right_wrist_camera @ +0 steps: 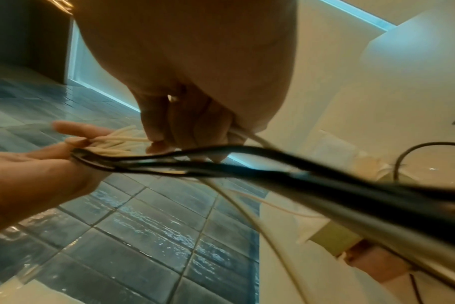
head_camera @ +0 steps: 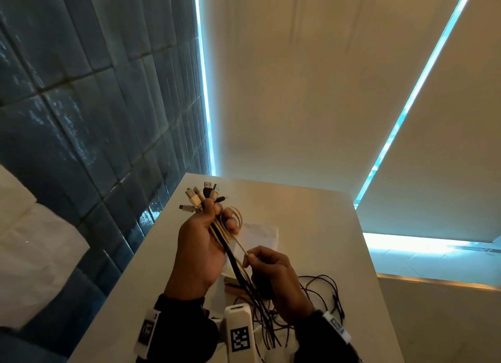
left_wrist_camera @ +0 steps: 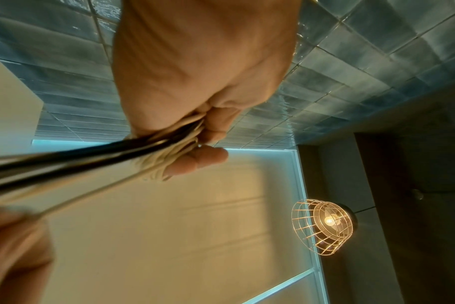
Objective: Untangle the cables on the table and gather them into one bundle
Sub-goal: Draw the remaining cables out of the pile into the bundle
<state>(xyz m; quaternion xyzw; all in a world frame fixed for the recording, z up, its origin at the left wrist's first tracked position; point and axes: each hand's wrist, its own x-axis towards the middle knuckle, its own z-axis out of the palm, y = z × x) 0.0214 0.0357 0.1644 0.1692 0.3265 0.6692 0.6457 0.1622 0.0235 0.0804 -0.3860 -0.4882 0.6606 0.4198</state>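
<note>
My left hand is raised above the white table and grips a bundle of cream and black cables, their plug ends fanning out above the fist. In the left wrist view the fingers curl round the cream strands. Just below and to the right, my right hand pinches one cream cable that runs up into the bundle; the right wrist view shows that cable leaving its fingers. Loose thin dark cables still lie tangled on the table at the near right.
A white sheet of paper lies on the table under the hands. Blue tiled wall runs along the table's left edge. A white marker-tagged device sits between my wrists. A caged lamp shows in the left wrist view.
</note>
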